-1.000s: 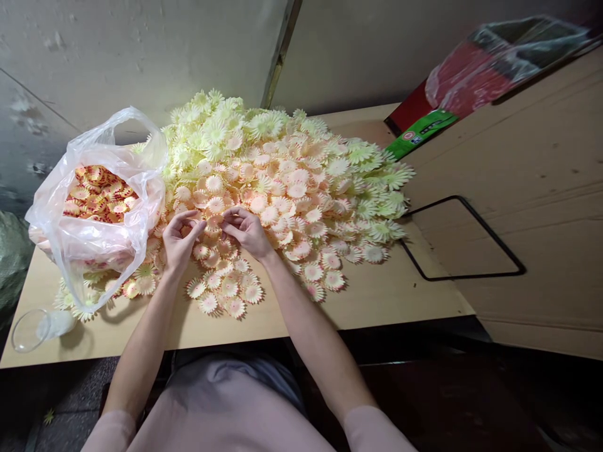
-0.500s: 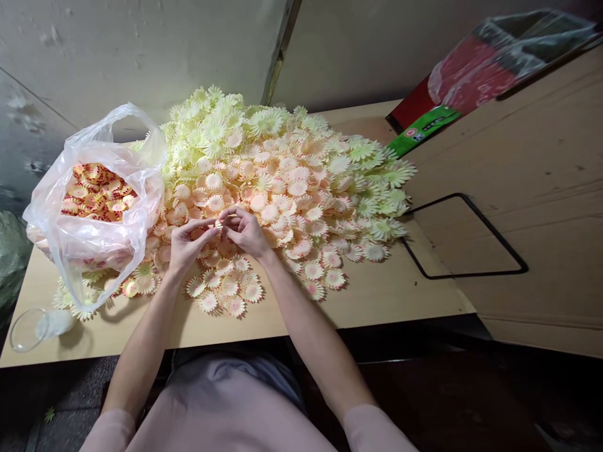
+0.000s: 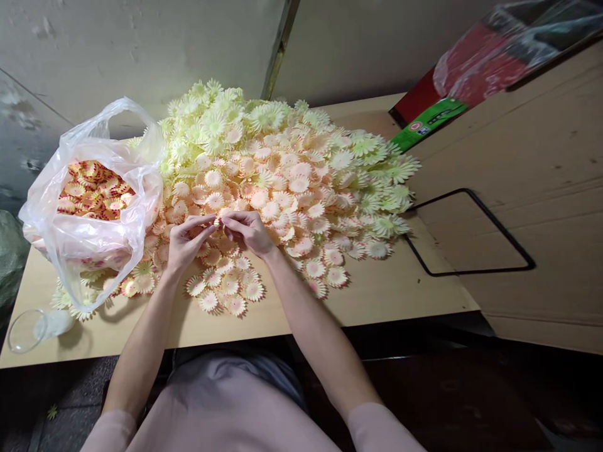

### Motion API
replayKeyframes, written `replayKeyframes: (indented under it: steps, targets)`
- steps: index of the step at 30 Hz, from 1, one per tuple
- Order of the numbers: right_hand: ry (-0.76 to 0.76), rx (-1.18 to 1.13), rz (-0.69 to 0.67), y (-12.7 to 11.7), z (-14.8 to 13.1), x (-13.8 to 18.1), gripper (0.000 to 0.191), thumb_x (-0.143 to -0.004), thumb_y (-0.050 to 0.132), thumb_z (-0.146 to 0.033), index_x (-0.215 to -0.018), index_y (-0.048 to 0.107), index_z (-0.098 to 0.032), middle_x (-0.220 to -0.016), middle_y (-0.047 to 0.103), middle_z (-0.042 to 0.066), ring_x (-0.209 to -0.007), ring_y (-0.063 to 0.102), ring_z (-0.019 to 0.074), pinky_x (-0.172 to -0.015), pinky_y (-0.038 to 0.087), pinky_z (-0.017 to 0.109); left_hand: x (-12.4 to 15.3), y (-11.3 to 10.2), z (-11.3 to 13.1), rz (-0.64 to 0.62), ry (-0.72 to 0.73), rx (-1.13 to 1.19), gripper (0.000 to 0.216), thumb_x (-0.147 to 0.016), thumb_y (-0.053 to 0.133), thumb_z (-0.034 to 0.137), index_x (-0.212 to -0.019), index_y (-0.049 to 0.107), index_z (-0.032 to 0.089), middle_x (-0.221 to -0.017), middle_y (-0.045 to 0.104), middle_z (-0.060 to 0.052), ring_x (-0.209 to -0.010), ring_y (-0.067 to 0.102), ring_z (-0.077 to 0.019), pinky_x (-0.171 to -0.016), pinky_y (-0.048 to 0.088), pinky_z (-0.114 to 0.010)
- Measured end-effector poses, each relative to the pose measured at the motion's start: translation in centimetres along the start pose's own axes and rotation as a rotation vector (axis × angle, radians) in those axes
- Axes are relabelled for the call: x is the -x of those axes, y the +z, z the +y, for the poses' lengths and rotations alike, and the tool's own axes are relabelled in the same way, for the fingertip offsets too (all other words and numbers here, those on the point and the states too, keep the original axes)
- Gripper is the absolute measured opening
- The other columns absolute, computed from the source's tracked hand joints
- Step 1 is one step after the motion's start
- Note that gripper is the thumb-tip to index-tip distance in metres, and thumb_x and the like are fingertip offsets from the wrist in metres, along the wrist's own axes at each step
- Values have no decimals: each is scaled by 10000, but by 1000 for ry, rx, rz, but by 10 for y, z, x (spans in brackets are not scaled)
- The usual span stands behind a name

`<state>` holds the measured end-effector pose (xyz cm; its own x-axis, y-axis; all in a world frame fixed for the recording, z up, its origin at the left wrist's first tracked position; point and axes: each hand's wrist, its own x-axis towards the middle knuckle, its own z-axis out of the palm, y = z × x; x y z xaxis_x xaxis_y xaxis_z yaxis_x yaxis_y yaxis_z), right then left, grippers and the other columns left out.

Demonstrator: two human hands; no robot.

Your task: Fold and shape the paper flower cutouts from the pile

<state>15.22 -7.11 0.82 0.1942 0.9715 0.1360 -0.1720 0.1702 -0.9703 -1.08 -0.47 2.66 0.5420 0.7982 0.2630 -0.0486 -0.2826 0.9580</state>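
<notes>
Left hand (image 3: 183, 247) grip: thumb and forefinger pinching a small flower piece (image 3: 217, 221). Right hand (image 3: 252, 234) grip: pinched on the same piece from its 3 o'clock side. Piece sits between the hands. Flower pile (image 3: 287, 182) fans out 11 to 4 o'clock on the bench (image 3: 396, 292); small cluster (image 3: 229, 285) at 6. Plastic bag (image 3: 94, 235) of red-edged pieces (image 3: 94, 191) at 9, clear cup (image 3: 54, 324) at 8.
</notes>
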Motion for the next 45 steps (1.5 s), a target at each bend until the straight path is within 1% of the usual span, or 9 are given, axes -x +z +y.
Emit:
replayKeyframes:
  steps: [7,12,19,27,33,35,38,41,45]
  targets:
    - [-8,-28,38,2,3,0,231,-740,723,-405,-754,710,-175,-573,536,-23,-494,416,80,-458,312,232,0,-3,-2,-50,36,-10,270,-762,743,331,-1006,756,218,-1052,722,-100,-894,669,-183,-744,538,-272]
    - [-3,-22,53,1,3,-1,207,-725,726,-378,-745,712,-173,-615,567,-13,-497,401,74,-450,311,223,0,-3,-3,-55,14,-34,278,-757,744,344,-1002,756,212,-1038,734,-99,-858,677,-183,-728,536,-270]
    - [-27,40,50,4,4,-1,210,-743,714,-377,-773,713,-169,-684,621,3,-563,489,98,-527,403,246,0,0,-2,43,-75,-52,298,-758,729,401,-937,766,167,-897,756,-85,-744,675,-173,-648,517,-249]
    - [-50,29,83,4,7,-2,227,-757,717,-386,-790,691,-162,-611,572,-15,-471,419,67,-434,323,220,-2,-10,-2,102,40,-160,250,-738,757,351,-909,750,169,-907,752,-75,-825,696,-178,-758,553,-279]
    - [-106,33,129,7,7,-1,190,-721,754,-319,-789,669,-163,-737,651,11,-622,574,100,-588,479,232,0,-12,-10,-36,212,-252,285,-741,751,314,-984,721,168,-909,744,-78,-740,699,-152,-635,564,-240]
    - [-109,41,105,9,5,2,192,-714,759,-330,-737,674,-160,-683,648,7,-590,573,104,-574,483,239,0,-10,-11,17,256,-291,233,-764,726,299,-958,720,171,-909,739,-70,-741,694,-144,-640,565,-236]
    - [-60,74,54,12,3,5,213,-704,767,-353,-694,697,-152,-584,633,1,-511,549,106,-509,465,245,-1,-8,-10,212,299,-286,203,-752,735,284,-924,711,178,-893,726,-50,-743,684,-136,-658,566,-246]
    - [-31,47,38,13,4,6,224,-709,766,-361,-789,727,-155,-637,673,14,-545,594,123,-545,498,259,0,-4,-8,272,246,-146,277,-719,772,277,-966,699,176,-894,727,-46,-784,688,-141,-726,569,-268]
    - [-57,10,51,11,6,5,207,-747,740,-353,-823,730,-160,-725,691,22,-627,622,122,-618,515,255,1,-1,-4,144,70,49,247,-744,757,309,-948,715,176,-926,742,-68,-835,697,-163,-745,564,-274]
